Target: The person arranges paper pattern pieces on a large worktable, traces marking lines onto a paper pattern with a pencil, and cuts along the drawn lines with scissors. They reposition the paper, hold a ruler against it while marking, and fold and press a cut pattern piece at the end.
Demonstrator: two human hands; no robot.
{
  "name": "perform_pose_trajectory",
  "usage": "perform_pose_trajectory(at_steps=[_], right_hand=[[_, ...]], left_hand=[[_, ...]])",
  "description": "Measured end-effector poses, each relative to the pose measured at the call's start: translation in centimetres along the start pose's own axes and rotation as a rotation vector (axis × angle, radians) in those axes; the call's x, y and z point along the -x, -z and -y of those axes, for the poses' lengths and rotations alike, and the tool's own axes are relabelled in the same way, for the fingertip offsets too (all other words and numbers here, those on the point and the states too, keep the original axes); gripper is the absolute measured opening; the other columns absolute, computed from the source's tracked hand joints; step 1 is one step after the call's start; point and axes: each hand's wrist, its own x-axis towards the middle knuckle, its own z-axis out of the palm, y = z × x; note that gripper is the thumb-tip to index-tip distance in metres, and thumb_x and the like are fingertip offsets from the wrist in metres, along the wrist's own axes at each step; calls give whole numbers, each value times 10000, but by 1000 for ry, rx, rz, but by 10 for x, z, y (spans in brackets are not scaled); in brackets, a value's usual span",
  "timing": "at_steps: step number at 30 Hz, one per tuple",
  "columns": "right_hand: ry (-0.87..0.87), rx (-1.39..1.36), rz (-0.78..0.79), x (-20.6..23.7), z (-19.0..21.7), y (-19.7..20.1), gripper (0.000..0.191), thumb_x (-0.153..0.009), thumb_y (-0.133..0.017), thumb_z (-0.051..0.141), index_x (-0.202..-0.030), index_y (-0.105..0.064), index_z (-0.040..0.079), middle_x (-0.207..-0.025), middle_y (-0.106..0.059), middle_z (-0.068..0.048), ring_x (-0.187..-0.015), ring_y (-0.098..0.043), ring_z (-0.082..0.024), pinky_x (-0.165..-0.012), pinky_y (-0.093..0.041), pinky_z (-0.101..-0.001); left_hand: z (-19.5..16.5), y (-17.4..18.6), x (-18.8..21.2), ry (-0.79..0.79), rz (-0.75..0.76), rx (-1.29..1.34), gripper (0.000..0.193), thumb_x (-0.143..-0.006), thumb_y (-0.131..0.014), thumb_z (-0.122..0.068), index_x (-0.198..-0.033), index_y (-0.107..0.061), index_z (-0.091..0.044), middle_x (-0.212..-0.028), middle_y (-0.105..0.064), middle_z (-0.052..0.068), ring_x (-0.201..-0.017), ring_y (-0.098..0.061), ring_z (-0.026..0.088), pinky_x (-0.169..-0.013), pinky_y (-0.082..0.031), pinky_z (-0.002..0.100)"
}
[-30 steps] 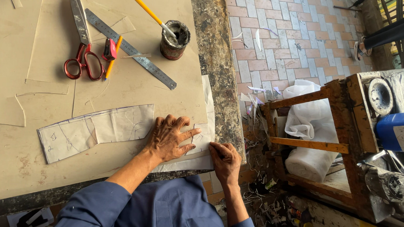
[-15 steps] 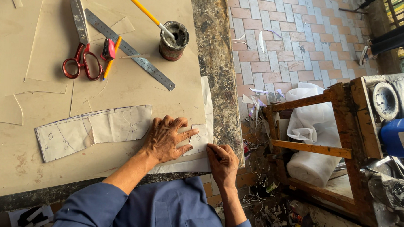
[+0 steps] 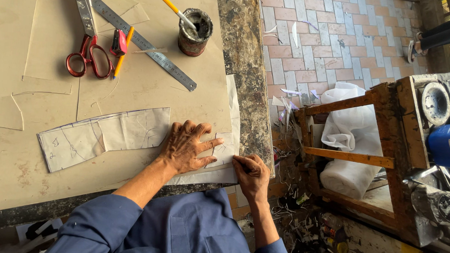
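My left hand [image 3: 187,147] lies flat with fingers spread on the right end of a long pale paper pattern piece [image 3: 100,137] on a brown card-covered worktable [image 3: 28,184]. My right hand [image 3: 250,175] pinches the near corner of a white sheet [image 3: 223,174] that lies under the pattern at the table's edge. Both sleeves are blue.
At the far side lie red-handled scissors [image 3: 88,52], a metal ruler [image 3: 143,41], an orange pencil [image 3: 123,50], a small red object [image 3: 119,42] and a tin [image 3: 195,25] with a yellow-handled brush. A stone table edge [image 3: 244,77], brick floor and a wooden frame [image 3: 353,156] with white rolls are on the right.
Both hands stay on the paper at the table's edge. The view has shifted slightly; nothing was picked up or let go.
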Motion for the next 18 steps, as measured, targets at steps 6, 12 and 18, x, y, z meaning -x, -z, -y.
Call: perform_pose_trajectory(at_steps=[6, 12, 18], right_hand=[[-43, -76, 8, 3, -19, -1, 151, -847, -789, 40, -995, -813, 58, -871, -746, -26, -716, -678, -85, -633, -554, -226], [-261, -357, -64, 0, -28, 4, 149, -886, -759, 34, -1028, -804, 39, -836, -702, -27, -672, -610, -89, -575, -481, -224], [54, 23, -3, 0, -12, 2, 139, -848, -801, 84, -986, -808, 77, -850, -739, -18, -706, -659, -94, -643, -535, -237]], left_hand=[[0, -1, 1, 8, 11, 2, 542, -729, -790, -590, -1236, -710, -416, -1191, -472, -31, -1040, -426, 245, -829, -357, 474], [0, -2, 1, 16, 29, 9, 551, -728, -786, -593, -1246, -706, -424, -1192, -466, -35, -1047, -423, 238, -842, -359, 472], [1, -4, 1, 17, 41, -11, 548, -751, -771, -626, -1257, -696, -430, -1192, -462, -30, -1040, -419, 243, -840, -358, 480]])
